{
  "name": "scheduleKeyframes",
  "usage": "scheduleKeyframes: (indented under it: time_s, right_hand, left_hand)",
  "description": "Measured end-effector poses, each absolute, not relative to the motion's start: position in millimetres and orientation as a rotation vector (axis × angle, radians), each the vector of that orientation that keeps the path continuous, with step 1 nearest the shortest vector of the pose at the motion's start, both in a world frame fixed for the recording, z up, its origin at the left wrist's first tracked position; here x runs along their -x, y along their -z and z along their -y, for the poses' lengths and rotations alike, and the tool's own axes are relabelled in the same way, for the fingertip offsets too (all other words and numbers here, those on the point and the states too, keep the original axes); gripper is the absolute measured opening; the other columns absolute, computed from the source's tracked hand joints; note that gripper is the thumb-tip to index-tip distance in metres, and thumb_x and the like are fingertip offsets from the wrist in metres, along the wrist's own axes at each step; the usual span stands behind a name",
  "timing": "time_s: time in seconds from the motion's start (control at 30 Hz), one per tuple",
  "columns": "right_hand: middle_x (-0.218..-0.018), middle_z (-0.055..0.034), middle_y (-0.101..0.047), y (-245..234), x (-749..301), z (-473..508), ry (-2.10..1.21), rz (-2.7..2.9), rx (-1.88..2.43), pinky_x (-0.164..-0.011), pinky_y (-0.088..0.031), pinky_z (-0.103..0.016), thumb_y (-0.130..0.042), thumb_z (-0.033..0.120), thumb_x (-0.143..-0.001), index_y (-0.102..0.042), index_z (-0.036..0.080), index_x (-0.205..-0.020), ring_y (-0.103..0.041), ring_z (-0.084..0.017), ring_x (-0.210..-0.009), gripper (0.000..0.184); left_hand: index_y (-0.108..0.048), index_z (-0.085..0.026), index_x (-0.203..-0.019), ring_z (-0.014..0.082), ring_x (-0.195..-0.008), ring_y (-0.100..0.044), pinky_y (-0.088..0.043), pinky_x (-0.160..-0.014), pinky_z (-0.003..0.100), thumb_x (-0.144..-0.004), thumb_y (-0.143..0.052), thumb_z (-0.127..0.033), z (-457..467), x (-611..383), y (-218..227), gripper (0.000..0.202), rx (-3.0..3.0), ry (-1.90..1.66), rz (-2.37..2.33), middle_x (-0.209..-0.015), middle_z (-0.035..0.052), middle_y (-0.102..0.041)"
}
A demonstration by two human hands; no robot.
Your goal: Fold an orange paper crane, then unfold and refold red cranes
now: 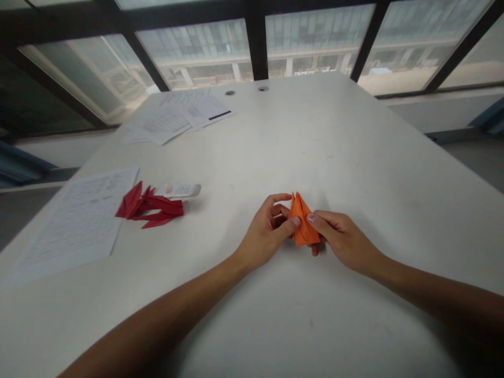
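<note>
A piece of folded orange paper (302, 223), with narrow points at its top and a wider lower end, is held between both hands over the white table. My left hand (271, 227) grips its left side, the thumb pressed on the front and the index finger curled near the points. On the other side, my right hand (340, 233) pinches the paper, thumb on the front face. The fingers behind the paper are partly hidden. Well to the left lies a folded red paper figure (151, 207) with several pointed flaps.
Behind the red figure is a white remote control (179, 190). A printed sheet (79, 220) lies at the table's left edge, and more printed papers (177, 118) overlap at the far left. Dark-framed windows (258, 42) stand beyond the white table (275, 147).
</note>
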State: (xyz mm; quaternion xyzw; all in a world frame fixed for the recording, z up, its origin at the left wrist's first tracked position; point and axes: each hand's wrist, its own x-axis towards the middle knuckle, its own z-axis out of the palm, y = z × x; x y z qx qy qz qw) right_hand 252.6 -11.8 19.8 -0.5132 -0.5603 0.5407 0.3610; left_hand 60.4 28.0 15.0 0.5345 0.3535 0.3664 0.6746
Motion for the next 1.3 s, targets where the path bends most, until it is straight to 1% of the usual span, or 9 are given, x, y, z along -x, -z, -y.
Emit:
scheduleKeyframes:
  time_s: [0.1, 0.33, 0.47, 0.6, 0.8, 0.9, 1.0, 1.17, 1.3]
  right_hand:
    - [-0.065, -0.0002, -0.064, -18, -252, 13, -1.397, 1.398, 1.341, -0.055, -0.049, -0.027, -0.047, 0.053, -0.104, -0.063, 0.019, -0.078, -0.061, -0.013, -0.054, 0.046]
    - [-0.069, 0.0013, -0.065, -14, -255, 12, -1.53, 1.382, 1.311, -0.057, -0.051, -0.027, -0.061, 0.052, -0.097, -0.062, 0.019, -0.084, -0.063, -0.013, -0.059, 0.035]
    - [-0.067, 0.0016, -0.064, -13, -257, 10, -1.549, 1.324, 1.25, -0.055, -0.048, -0.026, -0.063, 0.053, -0.096, -0.061, 0.019, -0.084, -0.06, -0.012, -0.057, 0.036]
    - [-0.067, 0.0011, -0.063, -14, -258, 6, -1.621, 1.266, 1.232, -0.054, -0.045, -0.026, -0.062, 0.051, -0.097, -0.064, 0.018, -0.087, -0.059, -0.012, -0.058, 0.034]
    - [-0.092, -0.0023, -0.07, -11, -254, 5, -1.46, 1.26, 1.236, -0.064, -0.054, -0.03, -0.071, 0.043, -0.093, -0.061, 0.021, -0.104, -0.066, -0.015, -0.073, 0.026]
    - [-0.094, -0.0031, -0.07, -9, -251, 6, -1.387, 1.203, 1.243, -0.066, -0.056, -0.031, -0.077, 0.04, -0.087, -0.06, 0.023, -0.1, -0.067, -0.018, -0.08, 0.028]
    - [-0.088, -0.0007, -0.069, -8, -250, 6, -1.38, 1.148, 1.231, -0.068, -0.057, -0.032, -0.08, 0.038, -0.083, -0.061, 0.022, -0.095, -0.067, -0.016, -0.075, 0.028]
    - [-0.084, 0.0007, -0.069, -9, -251, 6, -1.388, 1.163, 1.232, -0.073, -0.056, -0.032, -0.079, 0.035, -0.083, -0.064, 0.021, -0.089, -0.066, -0.015, -0.075, 0.021]
    - [-0.085, 0.0, -0.071, -8, -252, 6, -1.383, 1.224, 1.246, -0.075, -0.055, -0.032, -0.077, 0.035, -0.085, -0.064, 0.021, -0.088, -0.067, -0.016, -0.077, 0.019]
  left_hand:
    - [-0.048, -0.022, -0.131, 0.0124, -0.074, -0.063, -0.047, -0.069, 0.027, -0.086, -0.079, -0.037, -28, -60, -12, 0.057, -1.204, -0.79, -0.783, -0.091, -0.0002, -0.063]
    - [-0.049, -0.022, -0.13, 0.012, -0.071, -0.06, -0.044, -0.067, 0.026, -0.084, -0.082, -0.039, -29, -60, -11, 0.058, -1.206, -0.829, -0.8, -0.084, -0.0021, -0.062]
    - [-0.052, -0.02, -0.129, 0.0116, -0.073, -0.058, -0.046, -0.069, 0.027, -0.089, -0.077, -0.041, -30, -57, -12, 0.051, -1.207, -0.812, -0.73, -0.086, -0.0006, -0.063]
    - [-0.058, -0.017, -0.119, 0.013, -0.078, -0.059, -0.046, -0.071, 0.027, -0.091, -0.075, -0.042, -32, -56, -11, 0.041, -1.239, -0.785, -0.643, -0.09, 0.0027, -0.064]
    - [-0.06, -0.017, -0.109, 0.0113, -0.074, -0.059, -0.047, -0.068, 0.025, -0.087, -0.079, -0.04, -30, -60, -9, 0.036, -1.244, -0.855, -0.678, -0.089, 0.0017, -0.065]
    - [-0.059, -0.018, -0.105, 0.0112, -0.074, -0.06, -0.048, -0.07, 0.025, -0.086, -0.08, -0.038, -28, -62, -8, 0.034, -1.239, -0.891, -0.708, -0.086, 0.0006, -0.064]
    - [-0.058, -0.018, -0.102, 0.0113, -0.073, -0.061, -0.048, -0.07, 0.026, -0.084, -0.082, -0.035, -26, -63, -8, 0.035, -1.228, -0.884, -0.706, -0.083, -0.0002, -0.064]
    - [-0.053, -0.018, -0.086, 0.0148, -0.081, -0.066, -0.052, -0.076, 0.03, -0.079, -0.087, -0.034, -24, -63, -7, 0.038, -1.203, -0.854, -0.678, -0.088, 0.0026, -0.069]
    - [-0.054, -0.018, -0.086, 0.0155, -0.08, -0.065, -0.051, -0.075, 0.031, -0.078, -0.088, -0.037, -24, -62, -3, 0.04, -1.273, -0.844, -0.736, -0.088, 0.003, -0.069]
